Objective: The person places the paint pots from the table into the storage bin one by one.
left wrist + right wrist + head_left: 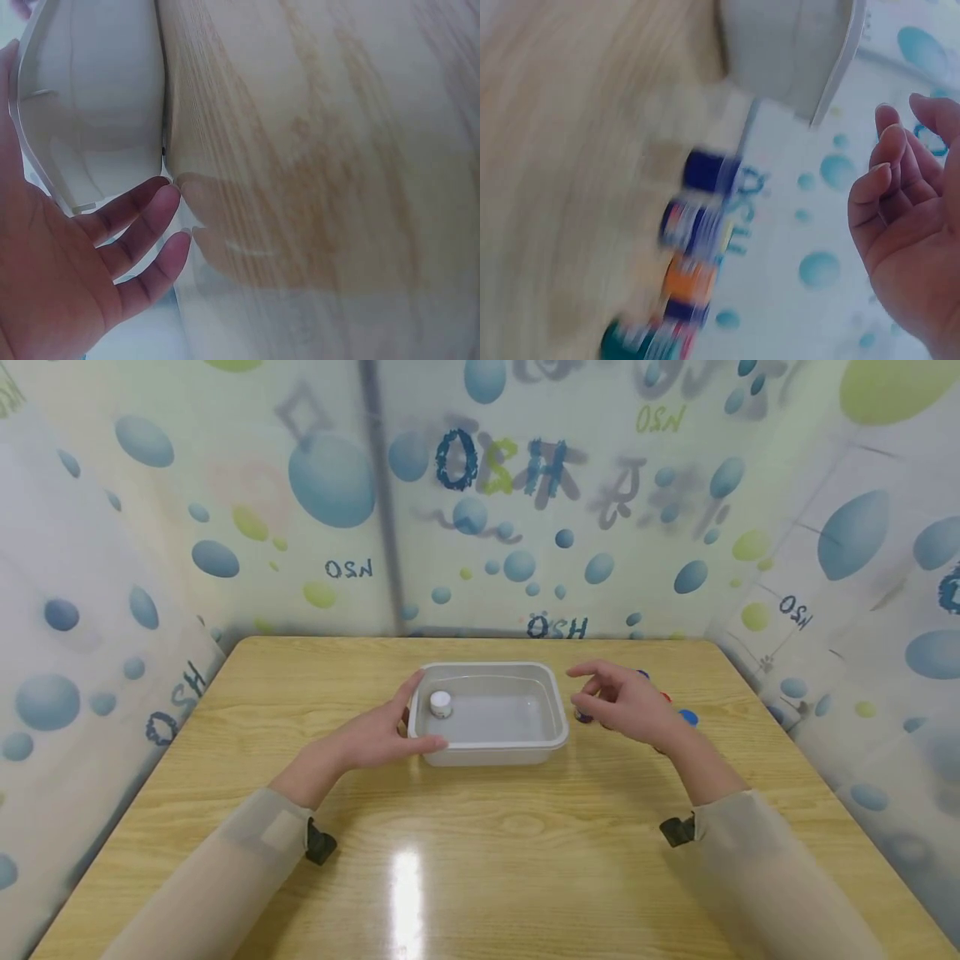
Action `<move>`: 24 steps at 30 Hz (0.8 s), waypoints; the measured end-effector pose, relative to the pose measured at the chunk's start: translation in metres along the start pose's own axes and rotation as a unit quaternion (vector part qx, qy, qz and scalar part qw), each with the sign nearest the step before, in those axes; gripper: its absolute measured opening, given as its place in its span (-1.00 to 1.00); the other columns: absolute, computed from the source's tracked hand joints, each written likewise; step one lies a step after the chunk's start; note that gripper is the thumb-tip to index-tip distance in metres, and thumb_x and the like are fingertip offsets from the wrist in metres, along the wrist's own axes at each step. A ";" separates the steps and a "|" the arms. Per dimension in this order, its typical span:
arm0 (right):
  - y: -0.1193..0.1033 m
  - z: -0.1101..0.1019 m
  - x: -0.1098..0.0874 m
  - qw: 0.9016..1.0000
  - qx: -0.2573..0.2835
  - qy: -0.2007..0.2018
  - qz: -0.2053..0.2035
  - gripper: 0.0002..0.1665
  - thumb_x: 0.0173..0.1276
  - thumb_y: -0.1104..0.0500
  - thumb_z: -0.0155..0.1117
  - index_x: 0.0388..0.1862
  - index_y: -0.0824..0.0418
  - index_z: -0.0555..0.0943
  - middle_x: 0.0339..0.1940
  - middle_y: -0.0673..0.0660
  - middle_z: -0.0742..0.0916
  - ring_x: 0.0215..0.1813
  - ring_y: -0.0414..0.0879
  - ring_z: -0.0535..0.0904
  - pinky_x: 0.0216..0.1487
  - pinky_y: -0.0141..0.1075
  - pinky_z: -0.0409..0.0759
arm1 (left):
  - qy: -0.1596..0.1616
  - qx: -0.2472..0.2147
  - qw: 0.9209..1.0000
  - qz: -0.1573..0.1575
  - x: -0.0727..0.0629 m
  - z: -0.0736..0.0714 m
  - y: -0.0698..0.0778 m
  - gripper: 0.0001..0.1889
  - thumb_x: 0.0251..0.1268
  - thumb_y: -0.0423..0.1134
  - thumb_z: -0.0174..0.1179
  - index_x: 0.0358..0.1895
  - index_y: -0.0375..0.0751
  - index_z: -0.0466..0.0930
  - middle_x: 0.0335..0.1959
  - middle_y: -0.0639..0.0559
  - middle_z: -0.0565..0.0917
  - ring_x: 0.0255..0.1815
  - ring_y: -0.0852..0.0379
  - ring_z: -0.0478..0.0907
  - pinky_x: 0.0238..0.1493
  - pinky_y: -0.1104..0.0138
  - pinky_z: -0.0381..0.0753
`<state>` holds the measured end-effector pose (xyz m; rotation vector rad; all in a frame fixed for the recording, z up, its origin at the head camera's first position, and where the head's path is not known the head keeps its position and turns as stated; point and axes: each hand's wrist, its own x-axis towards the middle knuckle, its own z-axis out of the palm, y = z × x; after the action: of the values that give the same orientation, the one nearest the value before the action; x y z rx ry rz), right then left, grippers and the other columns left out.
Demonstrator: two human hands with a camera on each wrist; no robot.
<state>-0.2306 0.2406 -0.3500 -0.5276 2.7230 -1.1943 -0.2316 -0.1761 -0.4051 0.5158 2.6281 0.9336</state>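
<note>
A light grey plastic tub (pixel 495 756) stands on the table, with one small white-capped bottle (pixel 440 704) inside near its left end. My left hand (pixel 375 731) holds the tub's left end, thumb along the front rim and index finger at the back corner. Its other fingers (pixel 142 225) lie loosely bent beside the wall in the left wrist view. To the tub's right, my right hand (pixel 626 697) hovers over several small bottles, fingers loosely bent and holding nothing. It partly hides them; the right wrist view shows a dark-blue-capped bottle (pixel 711 172) and an orange bottle (pixel 688 281), blurred.
A blue cap (pixel 687 718) and a red cap (pixel 666 697) show beside the right hand. The wooden table (pixel 487 852) reaches back to a patterned curtain (pixel 480 560), with curtain walls on both sides.
</note>
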 end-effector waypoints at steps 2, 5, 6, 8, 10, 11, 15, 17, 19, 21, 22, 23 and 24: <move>0.011 -0.008 -0.010 1.000 -0.008 0.007 0.009 -0.48 0.66 0.01 0.38 0.50 0.08 0.59 -0.05 0.27 0.79 -0.28 0.11 0.65 -0.34 -0.23 0.60 | 0.000 0.000 1.000 -0.001 0.000 0.000 0.000 0.34 0.35 0.50 0.34 0.84 0.24 -0.50 0.12 -0.19 0.74 0.11 -0.03 0.69 0.01 0.16 0.68; 0.028 -0.020 -0.025 0.999 -0.022 0.018 0.026 -0.49 0.67 0.02 0.36 0.49 0.12 0.60 -0.04 0.25 0.78 -0.26 0.11 0.66 -0.34 -0.24 0.59 | 0.001 -0.001 1.000 0.001 -0.001 0.000 0.000 0.34 0.35 0.49 0.35 0.84 0.24 -0.50 0.11 -0.18 0.75 0.11 -0.02 0.69 0.01 0.16 0.67; 0.035 -0.023 -0.030 0.999 -0.026 0.022 0.031 -0.48 0.67 0.02 0.36 0.49 0.14 0.60 -0.03 0.26 0.78 -0.25 0.10 0.66 -0.34 -0.24 0.59 | 0.001 0.000 1.000 0.002 -0.001 0.000 0.001 0.34 0.35 0.49 0.35 0.84 0.24 -0.50 0.11 -0.18 0.75 0.10 -0.02 0.69 0.01 0.16 0.67; 0.047 -0.031 -0.038 0.999 -0.028 0.026 0.038 -0.48 0.69 0.02 0.34 0.49 0.19 0.59 -0.02 0.27 0.77 -0.25 0.04 0.65 -0.31 -0.24 0.61 | 0.002 0.001 1.000 0.003 -0.001 0.000 0.001 0.34 0.35 0.50 0.34 0.84 0.24 -0.50 0.11 -0.18 0.75 0.10 -0.02 0.69 0.02 0.16 0.67; 0.058 -0.038 -0.045 0.998 -0.034 0.029 0.043 -0.47 0.70 0.01 0.32 0.48 0.23 0.60 -0.02 0.25 0.76 -0.22 -0.01 0.67 -0.25 -0.25 0.64 | 0.003 0.002 1.000 0.003 -0.001 0.000 0.001 0.33 0.35 0.50 0.34 0.84 0.24 -0.50 0.12 -0.18 0.75 0.10 -0.02 0.69 0.02 0.16 0.67; 0.064 -0.041 -0.048 0.998 -0.038 0.028 0.045 -0.47 0.71 0.01 0.31 0.48 0.24 0.60 -0.03 0.23 0.76 -0.20 -0.03 0.67 -0.24 -0.25 0.65 | 0.003 0.003 1.000 0.002 -0.001 0.000 0.001 0.33 0.35 0.50 0.33 0.83 0.24 -0.50 0.12 -0.19 0.75 0.10 -0.03 0.69 0.01 0.16 0.67; 0.081 -0.054 -0.060 0.996 -0.058 0.025 0.065 -0.49 0.71 -0.03 0.30 0.45 0.22 0.62 -0.11 0.20 0.77 -0.25 0.05 0.67 -0.27 -0.23 0.63 | 0.001 0.002 1.000 0.001 -0.001 -0.001 0.001 0.33 0.35 0.50 0.33 0.83 0.24 -0.51 0.14 -0.20 0.74 0.10 -0.03 0.69 0.01 0.16 0.67; 0.088 -0.059 -0.066 0.994 -0.069 0.020 0.077 -0.49 0.71 -0.04 0.30 0.45 0.21 0.62 -0.18 0.21 0.76 -0.31 0.11 0.63 -0.33 -0.22 0.57 | 0.000 0.003 1.000 0.000 -0.001 -0.001 0.001 0.33 0.35 0.51 0.33 0.83 0.24 -0.51 0.15 -0.20 0.74 0.11 -0.03 0.69 0.01 0.15 0.67; 0.094 -0.064 -0.069 0.993 -0.081 0.015 0.086 -0.49 0.70 -0.04 0.31 0.44 0.21 0.62 -0.25 0.23 0.74 -0.38 0.12 0.59 -0.39 -0.22 0.51 | 0.000 0.003 1.000 0.000 -0.001 -0.001 0.001 0.33 0.35 0.51 0.33 0.83 0.24 -0.51 0.15 -0.20 0.74 0.11 -0.04 0.69 0.02 0.15 0.67; 0.098 -0.066 -0.072 0.992 -0.087 0.005 0.093 -0.47 0.68 -0.02 0.34 0.45 0.23 0.62 -0.27 0.23 0.73 -0.41 0.09 0.58 -0.41 -0.23 0.50 | 0.001 0.005 1.000 0.000 -0.001 0.000 0.001 0.33 0.35 0.51 0.32 0.83 0.25 -0.50 0.15 -0.20 0.74 0.11 -0.03 0.69 0.03 0.14 0.68; 0.101 -0.067 -0.072 0.991 -0.087 -0.002 0.097 -0.45 0.67 -0.02 0.35 0.46 0.24 0.61 -0.28 0.22 0.73 -0.42 0.07 0.59 -0.42 -0.23 0.51 | 0.001 0.006 1.000 -0.001 -0.001 0.000 0.001 0.33 0.35 0.51 0.32 0.83 0.25 -0.50 0.14 -0.20 0.74 0.11 -0.03 0.69 0.04 0.14 0.67; 0.103 -0.067 -0.073 0.991 -0.086 -0.010 0.100 -0.44 0.66 -0.01 0.36 0.46 0.26 0.60 -0.27 0.21 0.73 -0.43 0.05 0.59 -0.42 -0.23 0.52 | 0.002 0.006 1.000 -0.001 -0.001 0.000 0.002 0.33 0.35 0.51 0.33 0.83 0.25 -0.50 0.14 -0.20 0.74 0.12 -0.03 0.69 0.05 0.14 0.68; 0.105 -0.068 -0.073 0.991 -0.085 -0.019 0.106 -0.43 0.65 0.00 0.38 0.47 0.26 0.60 -0.26 0.20 0.74 -0.43 0.04 0.60 -0.42 -0.23 0.53 | 0.002 0.007 1.000 0.000 -0.001 0.000 0.002 0.33 0.35 0.51 0.33 0.84 0.24 -0.50 0.14 -0.20 0.74 0.12 -0.03 0.69 0.05 0.13 0.68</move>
<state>-0.2071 0.3794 -0.3828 -0.2659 2.7793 -0.8992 -0.2304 -0.1751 -0.4039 0.5165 2.6401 0.9188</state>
